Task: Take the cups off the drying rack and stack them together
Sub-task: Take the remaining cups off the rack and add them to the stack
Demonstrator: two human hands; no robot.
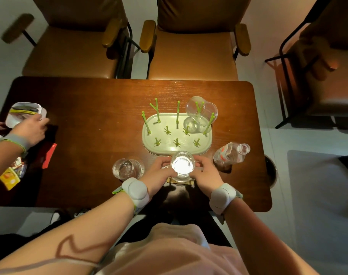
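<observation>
While both hands clamp clear cup (182,165) near tabletop's front edge, left hand (159,171) wraps one side, right hand (206,171) other, cup upright just before drying rack (149,139). Second cup (127,169) stands just left of left hand. One more cup (201,109) tilted on pegs at rack's far right corner. Crumpled bottle (231,153) lies by right edge.

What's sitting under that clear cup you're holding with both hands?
A small, flat wooden coaster peeks out beneath the clear plastic cup held by the left hand and right hand. Its middle is covered, so whether the cup touches it is unclear.
</observation>
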